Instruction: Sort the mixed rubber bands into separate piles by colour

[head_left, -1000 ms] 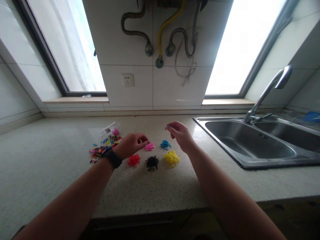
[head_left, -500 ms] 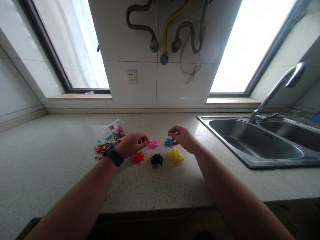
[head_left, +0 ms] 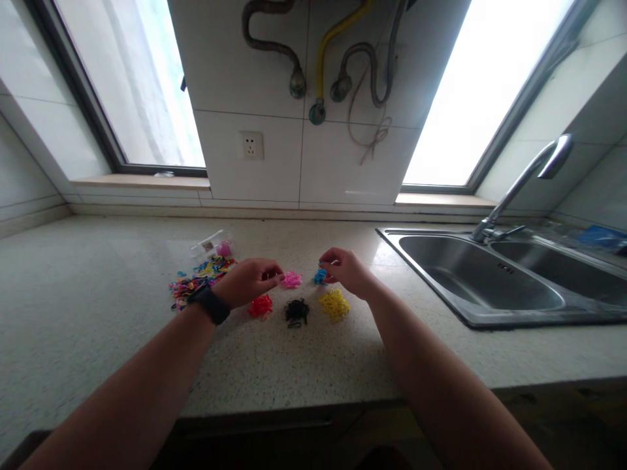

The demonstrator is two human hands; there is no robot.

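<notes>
Small rubber bands lie on the counter, sorted by colour. My left hand (head_left: 252, 281), with a black watch on its wrist, is at the left edge of the pink pile (head_left: 292, 280). Its thumb and finger are pinched; whatever lies between them is too small to make out. Over the blue pile (head_left: 319, 277) is my right hand (head_left: 345, 271), with a blue rubber band (head_left: 321, 264) at its closed fingertips. Nearer me are red (head_left: 260, 305), black (head_left: 296, 312) and yellow (head_left: 335, 305) piles. A mixed-colour heap (head_left: 196, 282) is partly behind my left hand.
A clear plastic bag (head_left: 208, 245) with a pink ball-like thing (head_left: 224, 249) lies behind the mixed heap. To the right, a double steel sink (head_left: 470, 318) with a tap (head_left: 514, 189) is set into the counter (head_left: 274, 378). Hoses and a socket (head_left: 252, 145) are on the wall.
The view has shifted slightly, so the counter things appear farther left. My right fingertips have come down closer to the blue pile. My left hand stays beside the pink pile.
</notes>
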